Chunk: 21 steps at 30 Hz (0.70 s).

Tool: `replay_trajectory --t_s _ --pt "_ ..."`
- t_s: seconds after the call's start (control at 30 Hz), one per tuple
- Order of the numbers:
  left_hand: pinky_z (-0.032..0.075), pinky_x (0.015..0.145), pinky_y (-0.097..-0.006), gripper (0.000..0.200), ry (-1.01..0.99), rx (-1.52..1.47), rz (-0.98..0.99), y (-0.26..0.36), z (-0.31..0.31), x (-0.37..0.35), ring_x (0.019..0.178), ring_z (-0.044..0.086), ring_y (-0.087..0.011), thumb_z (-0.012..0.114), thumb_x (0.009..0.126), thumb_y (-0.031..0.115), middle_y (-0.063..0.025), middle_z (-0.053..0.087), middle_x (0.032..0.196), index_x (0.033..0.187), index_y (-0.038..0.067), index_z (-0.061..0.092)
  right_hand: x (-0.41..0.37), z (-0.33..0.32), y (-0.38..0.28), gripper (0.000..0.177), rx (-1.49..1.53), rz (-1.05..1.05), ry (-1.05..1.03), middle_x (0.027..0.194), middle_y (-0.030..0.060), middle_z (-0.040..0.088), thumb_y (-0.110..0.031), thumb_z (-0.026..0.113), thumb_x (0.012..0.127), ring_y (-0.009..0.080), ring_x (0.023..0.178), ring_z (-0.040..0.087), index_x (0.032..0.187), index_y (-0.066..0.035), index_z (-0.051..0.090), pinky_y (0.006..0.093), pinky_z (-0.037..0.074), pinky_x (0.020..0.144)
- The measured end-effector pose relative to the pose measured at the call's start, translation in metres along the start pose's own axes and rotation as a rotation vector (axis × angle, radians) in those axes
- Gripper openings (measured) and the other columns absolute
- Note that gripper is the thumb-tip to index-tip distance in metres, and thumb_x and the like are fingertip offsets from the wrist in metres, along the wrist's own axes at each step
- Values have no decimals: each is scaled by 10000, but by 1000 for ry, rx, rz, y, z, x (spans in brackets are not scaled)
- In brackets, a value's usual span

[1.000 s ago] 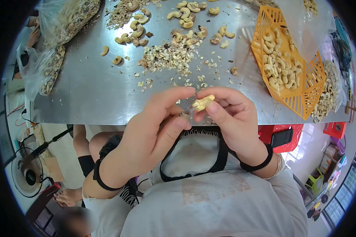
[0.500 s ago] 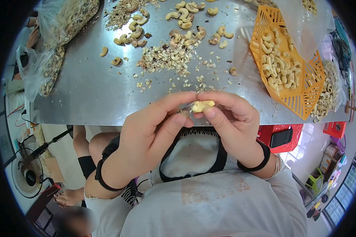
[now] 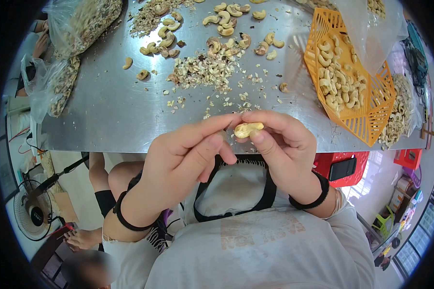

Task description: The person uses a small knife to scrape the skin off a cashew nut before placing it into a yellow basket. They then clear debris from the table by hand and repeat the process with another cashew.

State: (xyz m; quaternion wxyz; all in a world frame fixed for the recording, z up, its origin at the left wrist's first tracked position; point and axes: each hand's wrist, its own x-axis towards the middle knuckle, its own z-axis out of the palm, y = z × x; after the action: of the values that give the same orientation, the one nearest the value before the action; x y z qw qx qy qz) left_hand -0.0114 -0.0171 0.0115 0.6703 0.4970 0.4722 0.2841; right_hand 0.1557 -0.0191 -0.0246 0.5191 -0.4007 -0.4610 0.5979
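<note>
My right hand (image 3: 287, 147) pinches a pale peeled cashew (image 3: 248, 129) between thumb and fingers, just above the near edge of the steel table (image 3: 106, 115). My left hand (image 3: 181, 161) is curled beside it. Its index fingertip meets the cashew's left end and its thumb sits just below. Both wrists wear black bands. I cannot tell if the left fingers hide anything else.
Shell scraps (image 3: 202, 71) and loose cashews (image 3: 166, 41) lie mid-table. An orange basket (image 3: 369, 132) of peeled cashews sits at the right. Plastic bags (image 3: 72, 29) of scraps lie at the left. Below the table are a red crate (image 3: 366, 156), a fan (image 3: 31, 212) and another person's legs (image 3: 99, 176).
Both hands have shifted slightly. The cashew has turned from tilted to nearly level, and my left fingers have slid along its left end. A small glinting bit seen between my left fingers no longer shows.
</note>
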Motion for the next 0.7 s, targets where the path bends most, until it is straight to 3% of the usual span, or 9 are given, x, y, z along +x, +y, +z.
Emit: replay_trajectory --t_s 0.13,0.2,0.3,0.37,0.5,0.57,0.7 --pt "307 415 -146 257 64 -153 -1 -1 5 4 448 376 -17 421 858 117 -52 562 705 1091 25 476 1 -3 -1 184 -50 -43 -17 858 96 590 -29 565 751 178 770 565 935 -38 582 246 431 667" --pt "300 413 -146 237 83 -194 -19 -2 5 6 450 375 -16 431 857 128 -55 558 703 1060 18 482 3 -6 -3 182 -265 -172 -57 863 93 582 -17 569 742 180 771 561 923 -38 584 247 433 667" --pt "283 416 -144 207 32 -269 -79 -4 3 7 453 365 -14 452 853 159 -60 557 706 1004 20 484 4 -5 -2 183 -322 -271 -89 867 84 575 -6 573 733 172 763 555 912 -41 587 251 433 662" --pt "338 467 -144 205 -65 -295 -168 0 -1 8 508 422 -20 485 840 159 -47 555 726 984 13 487 5 -5 -4 192 -343 -288 -102 868 84 570 -3 577 727 173 760 553 915 -41 585 255 434 659" --pt "391 544 -154 206 40 -223 -87 8 5 6 593 478 -30 520 820 137 -27 549 738 974 3 492 6 -4 1 204 -301 -328 -87 865 79 559 -13 589 724 159 766 542 926 -20 570 257 430 673" --pt "417 603 -168 210 111 -109 -65 11 5 4 663 509 -43 547 800 113 -13 543 745 965 -8 499 4 1 0 194 -173 -238 -61 857 74 558 -22 591 728 147 768 536 919 -11 563 250 423 683" --pt "390 566 -149 202 172 -73 70 -1 6 5 624 483 -27 562 788 101 -3 543 745 953 -3 511 3 -2 1 161 10 -95 -108 849 62 554 -43 593 742 116 764 518 890 4 549 231 403 703"
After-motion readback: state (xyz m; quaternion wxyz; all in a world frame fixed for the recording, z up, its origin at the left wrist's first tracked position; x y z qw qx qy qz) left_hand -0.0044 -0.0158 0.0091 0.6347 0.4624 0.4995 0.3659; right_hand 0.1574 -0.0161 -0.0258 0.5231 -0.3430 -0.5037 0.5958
